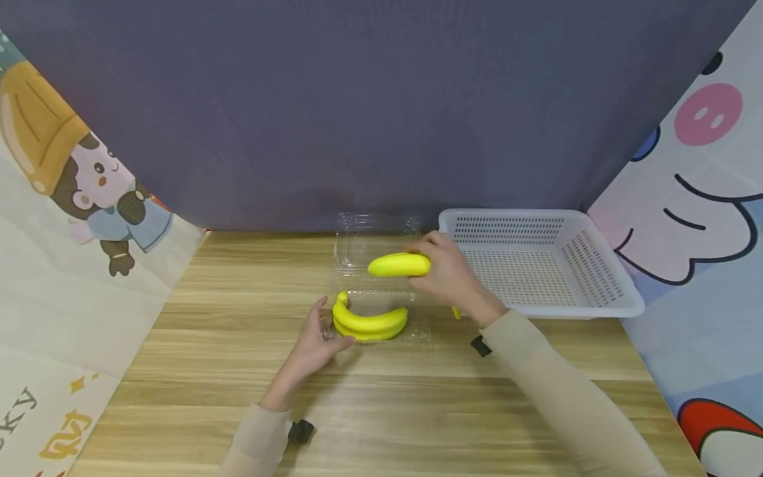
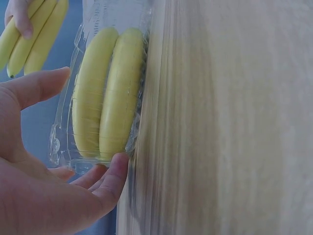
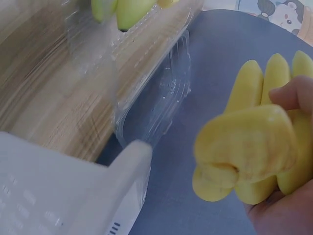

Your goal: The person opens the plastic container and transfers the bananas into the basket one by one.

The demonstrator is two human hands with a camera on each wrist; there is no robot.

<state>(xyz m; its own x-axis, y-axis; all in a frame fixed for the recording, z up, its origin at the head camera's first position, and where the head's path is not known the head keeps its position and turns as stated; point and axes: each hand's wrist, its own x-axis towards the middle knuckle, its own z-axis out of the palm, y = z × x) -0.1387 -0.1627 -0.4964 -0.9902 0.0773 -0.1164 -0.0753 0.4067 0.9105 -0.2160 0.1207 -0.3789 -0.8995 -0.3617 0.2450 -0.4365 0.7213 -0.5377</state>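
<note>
A clear plastic clamshell container (image 1: 422, 331) lies opened on the table, its lid (image 1: 372, 242) folded back toward the dark wall. Inside its base rests a bunch of yellow bananas (image 1: 369, 324), curved along the length. My left hand (image 1: 312, 341) holds the container's left end, with the thumb at the front edge and other fingers by the left side. Above the container, my right hand (image 1: 447, 275) grips a second banana bunch (image 3: 249, 142) of several fingers. The left wrist view also shows this raised bunch (image 2: 36, 41), apart from the container.
A white perforated plastic basket (image 1: 602, 306) stands at the right, close to the container. Behind the wooden table (image 1: 417, 411) rises a dark grey-blue panel (image 1: 357, 119). Cartoon-printed sheets (image 1: 65, 278) flank both sides.
</note>
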